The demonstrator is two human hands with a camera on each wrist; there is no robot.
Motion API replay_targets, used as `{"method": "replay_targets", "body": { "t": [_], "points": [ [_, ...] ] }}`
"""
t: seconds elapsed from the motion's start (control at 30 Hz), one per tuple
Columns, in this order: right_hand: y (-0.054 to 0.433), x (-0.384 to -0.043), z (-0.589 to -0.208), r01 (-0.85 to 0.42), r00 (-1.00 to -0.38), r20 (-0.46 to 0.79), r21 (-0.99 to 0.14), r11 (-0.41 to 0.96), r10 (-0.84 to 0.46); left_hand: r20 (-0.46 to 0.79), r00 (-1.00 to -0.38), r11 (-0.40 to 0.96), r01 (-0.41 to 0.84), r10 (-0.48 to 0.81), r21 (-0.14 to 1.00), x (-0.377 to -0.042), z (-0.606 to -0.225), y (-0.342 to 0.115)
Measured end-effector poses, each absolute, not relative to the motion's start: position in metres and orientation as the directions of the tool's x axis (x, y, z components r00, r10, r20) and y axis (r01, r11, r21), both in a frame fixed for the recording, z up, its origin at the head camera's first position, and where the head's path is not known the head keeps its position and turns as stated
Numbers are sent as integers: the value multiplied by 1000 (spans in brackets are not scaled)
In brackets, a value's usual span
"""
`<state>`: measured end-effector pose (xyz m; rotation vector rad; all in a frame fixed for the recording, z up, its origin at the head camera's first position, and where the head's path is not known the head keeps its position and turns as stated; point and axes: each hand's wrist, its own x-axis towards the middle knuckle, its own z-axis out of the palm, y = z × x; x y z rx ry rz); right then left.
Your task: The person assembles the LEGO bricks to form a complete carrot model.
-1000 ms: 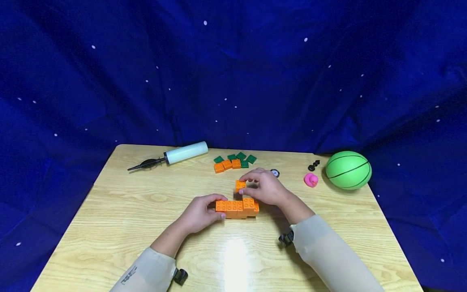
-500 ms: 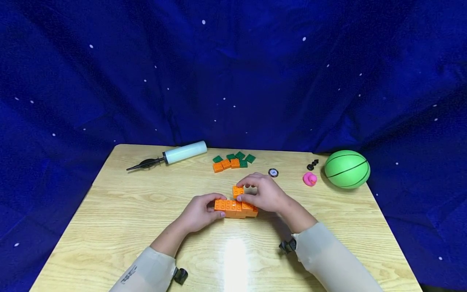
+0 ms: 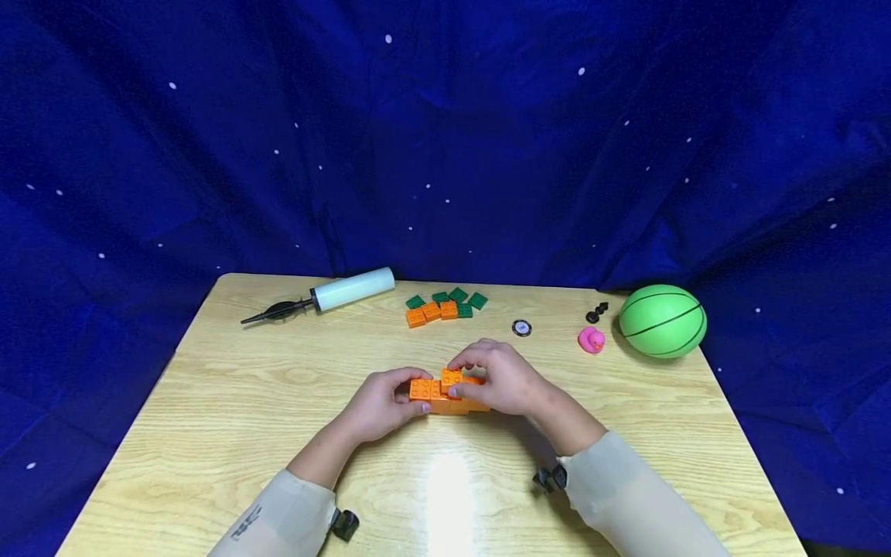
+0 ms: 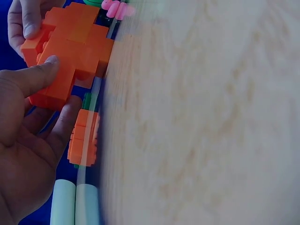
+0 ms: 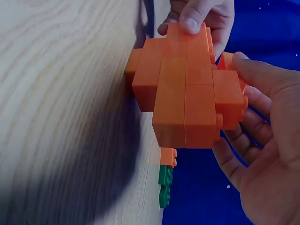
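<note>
A stepped block of joined orange toy bricks (image 3: pixel 421 389) sits near the middle of the table, between both hands. My left hand (image 3: pixel 379 404) grips its left end, thumb along the near side and fingers behind. With thumb and fingertips, my right hand (image 3: pixel 506 379) pinches a single orange brick (image 3: pixel 451 377) at the top of the block. From the right wrist view, that small brick (image 5: pixel 227 61) is tilted against the studded side, beside a brick that juts out from the block (image 5: pixel 199 115). My right fingers partly cover the block's right end in the head view.
Behind the hands lie loose orange bricks (image 3: pixel 431 311) and several green plates (image 3: pixel 478 301). A hand pump (image 3: pixel 353 289) is at the back left. Toward the right are a poker chip (image 3: pixel 522 328), a pink duck (image 3: pixel 592 340), a black chess piece (image 3: pixel 596 312) and a green ball (image 3: pixel 663 321).
My right hand has brought its orange brick toward me and slightly left, from behind the block to its top. My left hand has stayed nearly still on the left end.
</note>
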<state>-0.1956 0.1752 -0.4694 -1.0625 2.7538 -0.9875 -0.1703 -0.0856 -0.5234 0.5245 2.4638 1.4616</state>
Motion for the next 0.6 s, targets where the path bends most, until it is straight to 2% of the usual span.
{"method": "replay_targets", "body": {
  "t": [0.6],
  "points": [
    [164, -180, -464, -633, -770, 230, -396, 665, -596, 1, -908, 426, 198, 418, 883, -171, -524, -86]
  ]
}}
